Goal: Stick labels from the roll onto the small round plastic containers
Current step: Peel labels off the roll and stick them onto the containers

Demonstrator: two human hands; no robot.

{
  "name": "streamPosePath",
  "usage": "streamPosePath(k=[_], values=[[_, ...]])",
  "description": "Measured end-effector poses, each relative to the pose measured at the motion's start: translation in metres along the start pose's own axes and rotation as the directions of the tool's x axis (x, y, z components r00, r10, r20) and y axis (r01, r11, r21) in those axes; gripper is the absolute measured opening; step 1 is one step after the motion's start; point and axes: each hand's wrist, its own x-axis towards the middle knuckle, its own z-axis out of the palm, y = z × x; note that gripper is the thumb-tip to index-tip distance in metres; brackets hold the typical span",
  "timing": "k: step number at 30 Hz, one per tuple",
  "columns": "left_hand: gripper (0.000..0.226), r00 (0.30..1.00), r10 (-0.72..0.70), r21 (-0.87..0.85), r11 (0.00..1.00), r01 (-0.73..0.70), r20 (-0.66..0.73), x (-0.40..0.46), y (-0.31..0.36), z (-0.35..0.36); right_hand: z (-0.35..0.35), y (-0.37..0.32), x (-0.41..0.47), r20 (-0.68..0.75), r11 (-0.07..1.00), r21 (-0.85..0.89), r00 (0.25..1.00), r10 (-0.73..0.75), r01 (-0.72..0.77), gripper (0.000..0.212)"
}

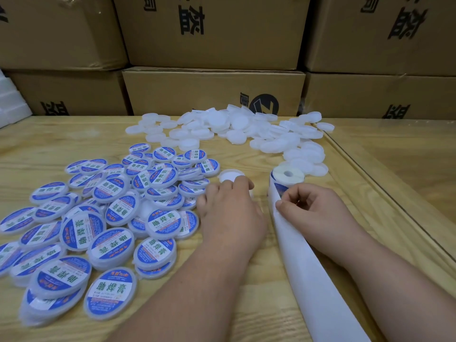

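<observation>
Brown cardboard boxes (212,33) wall off the pale wood-grain table (49,144). At frame centre my left hand (229,213) rests curled fingers on one blank, translucent white round container (230,175). Just right, my right hand (311,213) pinches a blue label (280,189) on the roll (287,177), its smooth white backing strip (308,267) trailing to the lower right.

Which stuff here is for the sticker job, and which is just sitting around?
For the job:
- label roll
- backing strip
- blank container under the left hand
- right hand, pinching a label
- unlabelled pile
- labelled pile

Just sitting around:
- cardboard boxes
- white foam
</observation>
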Motion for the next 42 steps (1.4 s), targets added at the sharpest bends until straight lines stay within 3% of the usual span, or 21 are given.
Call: streamPosePath(k=[5, 12, 17, 21, 24, 31, 34, 37, 42], values=[[0.044, 0.999, -0.027, 0.02, 0.999, 0.027, -0.033, 0.002, -0.003, 0.003, -0.004, -0.004, -0.001, 0.074, 1.0, 0.019, 0.997, 0.003, -0.005, 0.017], [0.029, 0.999, -0.03, 0.043, 0.999, 0.031, -0.012, 0.004, -0.005, 0.009, -0.009, -0.009, -0.006, 0.257, 1.0, 0.03, 0.966, -0.017, 0.009, 0.017], [0.024, 0.997, 0.03, -0.166, 0.985, -0.041, -0.064, 0.007, -0.001, 0.006, -0.013, -0.011, -0.006, 0.337, 0.991, 0.137, 0.94, -0.046, -0.001, 0.026], [0.03, 0.99, 0.07, -0.462, 0.879, -0.118, -0.121, 0.006, 0.001, 0.0, -0.009, -0.009, -0.006, 0.284, 0.987, 0.155, 0.956, -0.071, 0.027, 0.022], [0.025, 0.994, 0.053, -0.554, 0.827, -0.097, -0.096, 0.003, 0.002, -0.001, -0.005, -0.006, -0.005, 0.202, 0.992, 0.1, 0.974, -0.101, 0.082, 0.035], [0.028, 0.998, 0.038, -0.666, 0.746, 0.001, 0.045, 0.005, -0.002, -0.001, -0.003, -0.007, -0.004, 0.144, 0.982, 0.181, 0.987, -0.074, 0.047, 0.034], [0.018, 0.995, 0.031, -0.736, 0.675, 0.052, 0.098, 0.007, -0.002, -0.001, -0.003, -0.007, -0.004, 0.147, 0.985, 0.166, 0.986, -0.074, 0.049, 0.018], [0.013, 0.994, 0.066, -0.712, 0.702, 0.014, 0.085, 0.007, -0.004, -0.001, -0.002, -0.005, -0.003, 0.161, 0.991, 0.133, 0.986, -0.041, 0.02, 0.005], [0.007, 0.989, 0.111, -0.717, 0.697, -0.005, 0.101, 0.007, -0.006, -0.003, -0.003, -0.004, -0.002, 0.161, 0.991, 0.135, 0.987, -0.018, -0.004, 0.01]])
